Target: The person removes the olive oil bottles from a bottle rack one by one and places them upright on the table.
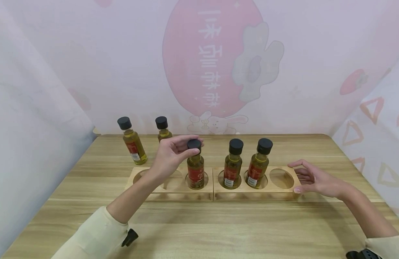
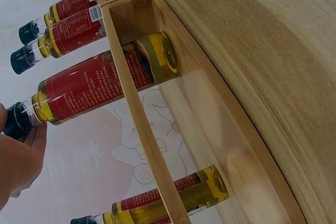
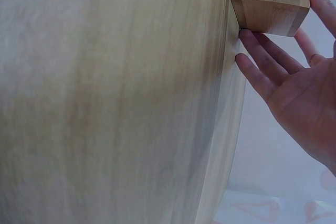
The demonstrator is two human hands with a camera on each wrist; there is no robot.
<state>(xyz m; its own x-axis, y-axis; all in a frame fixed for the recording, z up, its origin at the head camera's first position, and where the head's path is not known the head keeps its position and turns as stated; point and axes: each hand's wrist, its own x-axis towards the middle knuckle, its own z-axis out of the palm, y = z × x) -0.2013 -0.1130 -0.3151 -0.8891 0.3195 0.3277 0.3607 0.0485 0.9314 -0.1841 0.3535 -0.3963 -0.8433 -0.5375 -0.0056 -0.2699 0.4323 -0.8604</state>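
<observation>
With thumb and fingers, my left hand (image 1: 167, 154) holds an oil bottle (image 1: 196, 173) by its black cap. That bottle stands upright in the right-hand hole of the left wooden rack (image 1: 180, 189); the left wrist view shows its base (image 2: 167, 56) down at the rack's bottom board. My right hand (image 1: 318, 181) grips the outer end of the right wooden rack (image 1: 278, 190), thumb at the front corner and a finger at the back corner. In the right wrist view, other fingertips (image 3: 247, 35) lie low beside the rack end (image 3: 268, 14). Two similar bottles, one middle (image 1: 256, 167) and one left (image 1: 232, 167), stand in the right rack.
Behind the left rack, a bottle (image 1: 133, 144) stands on the wooden table (image 1: 219, 223) at the far left. Another bottle (image 1: 163, 129) is partly hidden by my left hand. A printed cloth (image 1: 122, 64) hangs behind the table's back edge. The two racks sit end to end.
</observation>
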